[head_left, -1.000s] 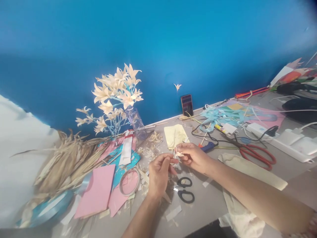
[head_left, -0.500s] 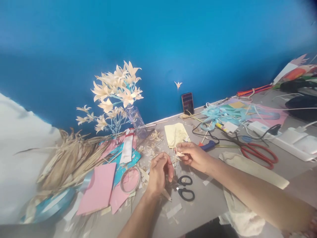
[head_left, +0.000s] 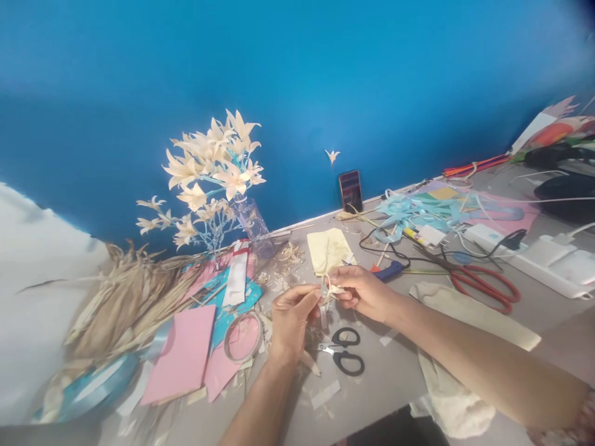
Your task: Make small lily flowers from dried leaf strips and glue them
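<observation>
My right hand (head_left: 365, 292) pinches a small cream-coloured artificial flower (head_left: 334, 289) between thumb and fingers, over the middle of the table. Just left of it, my left hand (head_left: 292, 314) has thumb and forefinger pressed together close to the flower. What sits between those fingertips is too small to make out. Below the hands lie black-handled scissors (head_left: 348, 353), flat on the table. Behind the flower is a pale yellow paper pad (head_left: 331, 248) with bits on it, and a blue-handled tool (head_left: 389, 272) rests beyond my right hand.
A plastic bottle (head_left: 255, 226) holds cream flowers (head_left: 211, 164) at the wall. Dried husks (head_left: 111, 310), pink paper (head_left: 181, 353), a tape roll (head_left: 242, 336) and blue ribbon (head_left: 97, 384) crowd the left. Red-handled scissors (head_left: 493, 288), a power strip (head_left: 534, 260) and a phone (head_left: 350, 191) stand right.
My left hand has risen and turned to the right, bringing its pinched fingertips up to the flower. My right hand stays nearly still with the flower in it.
</observation>
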The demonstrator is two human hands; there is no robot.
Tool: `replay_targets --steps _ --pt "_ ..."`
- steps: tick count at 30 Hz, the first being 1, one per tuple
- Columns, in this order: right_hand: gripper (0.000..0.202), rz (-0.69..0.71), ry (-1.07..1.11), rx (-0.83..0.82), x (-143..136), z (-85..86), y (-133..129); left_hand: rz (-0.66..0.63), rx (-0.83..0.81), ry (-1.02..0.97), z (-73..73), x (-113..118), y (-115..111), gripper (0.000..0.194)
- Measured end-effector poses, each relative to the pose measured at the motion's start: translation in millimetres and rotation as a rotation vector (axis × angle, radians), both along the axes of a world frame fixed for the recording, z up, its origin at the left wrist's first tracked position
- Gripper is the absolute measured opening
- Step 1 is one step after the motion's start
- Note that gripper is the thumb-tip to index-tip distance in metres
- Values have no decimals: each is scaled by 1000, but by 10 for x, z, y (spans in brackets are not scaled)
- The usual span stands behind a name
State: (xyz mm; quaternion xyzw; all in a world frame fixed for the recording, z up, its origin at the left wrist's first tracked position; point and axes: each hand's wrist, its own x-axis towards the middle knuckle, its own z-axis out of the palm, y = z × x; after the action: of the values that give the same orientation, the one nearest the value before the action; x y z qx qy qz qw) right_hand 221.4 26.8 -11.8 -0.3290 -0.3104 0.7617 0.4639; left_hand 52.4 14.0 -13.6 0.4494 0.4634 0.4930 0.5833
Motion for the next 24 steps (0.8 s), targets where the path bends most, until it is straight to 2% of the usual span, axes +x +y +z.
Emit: replay_targets --steps 2,6,13,15,18,20,24 --pt "25 -16 -28 6 -6 7 -8 -12 31 28 -1 -1 -12 21" --pt "29 -53 -105 34 -23 20 -16 -46 131 209 -24 21 -42 18" --pt "31 -97 -232 61 -34 9 -18 -2 375 446 30 48 -111 14" --pt "33 -105 -221 69 -34 20 -24 43 383 460 40 50 -122 16" --pt "35 -119 -200 90 -34 46 -32 59 266 358 25 45 -107 18" --pt "34 -108 -204 104 -36 52 -35 18 187 207 3 36 -81 21" --pt "31 -72 -246 124 -42 25 -34 -49 132 -87 -16 14 -39 25"
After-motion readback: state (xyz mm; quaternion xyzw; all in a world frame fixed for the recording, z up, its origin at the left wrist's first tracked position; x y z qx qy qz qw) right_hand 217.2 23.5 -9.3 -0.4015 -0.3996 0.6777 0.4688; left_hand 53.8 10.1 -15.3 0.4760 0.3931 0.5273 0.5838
